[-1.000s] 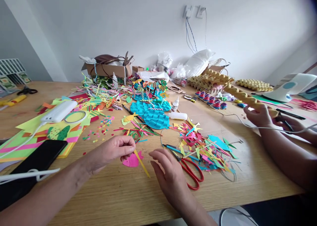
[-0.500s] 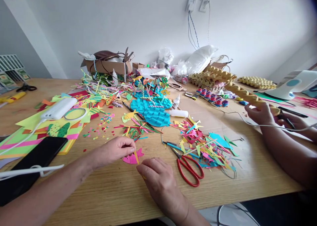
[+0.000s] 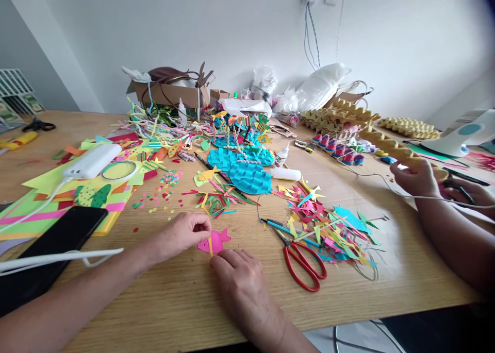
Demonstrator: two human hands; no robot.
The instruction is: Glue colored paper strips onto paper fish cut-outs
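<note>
A pink paper fish (image 3: 218,240) lies on the table between my hands, its tail toward the upper right. Across its front part runs a thin yellow paper strip (image 3: 210,245). My left hand (image 3: 188,233) pinches the strip's upper end between thumb and fingertips. At the lower end, my right hand (image 3: 240,281) is closed on the strip, its fingers curled at the fish's lower edge. Red-handled scissors (image 3: 305,265) rest on the table to the right of my right hand.
Paper scraps (image 3: 332,229) and a blue pen (image 3: 290,232) lie beyond the scissors. A black phone (image 3: 58,245) and white power bank (image 3: 92,161) sit left. Blue paper shapes (image 3: 247,175) are ahead. At right, another person's hands hold a cut egg carton (image 3: 402,152) and scissors.
My hands have lowered the yellow strip onto the pink fish, where it lies across the front part. The view has shifted slightly. The other person still holds the egg carton.
</note>
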